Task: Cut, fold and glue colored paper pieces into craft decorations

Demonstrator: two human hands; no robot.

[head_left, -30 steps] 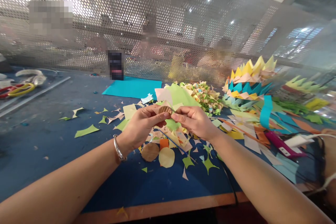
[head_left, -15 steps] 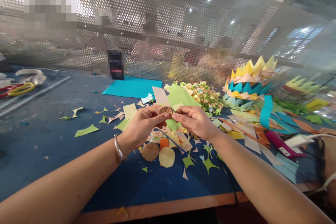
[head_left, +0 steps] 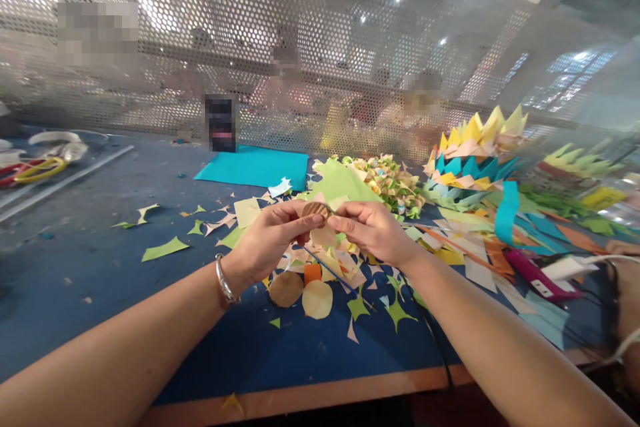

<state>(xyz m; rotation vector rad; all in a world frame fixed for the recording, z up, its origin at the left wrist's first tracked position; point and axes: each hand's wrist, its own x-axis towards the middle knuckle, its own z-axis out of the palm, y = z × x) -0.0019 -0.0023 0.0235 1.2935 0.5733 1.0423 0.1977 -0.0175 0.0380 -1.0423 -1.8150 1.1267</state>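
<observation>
Between my two hands, above the paper scraps, is a small brown ridged paper disc (head_left: 316, 212). My left hand (head_left: 280, 230) is closed, pinching the disc with thumb and fingers; a silver bangle is on its wrist. My right hand (head_left: 367, 230) is closed too, its thumb and fingertips pressed at the disc's right edge. A pale pink paper piece (head_left: 324, 237) shows just below the fingertips; whether it is held I cannot tell. In front of the hands lie a flat brown paper circle (head_left: 286, 289), a cream paper circle (head_left: 317, 299) and a small orange roll (head_left: 313, 273).
A thin blue stick (head_left: 330, 269) lies among paper offcuts. Behind are a turquoise sheet (head_left: 255, 168), a dark upright object (head_left: 221, 123) and a heap of small curled pieces (head_left: 390, 180). Layered zigzag paper (head_left: 475, 160) and a magenta power strip (head_left: 540, 273) stand right; scissors (head_left: 40, 170) lie left.
The pale pink piece that stuck up behind my hands is gone from there; a similar piece now shows below the fingertips. Both hands stay in nearly the same place.
</observation>
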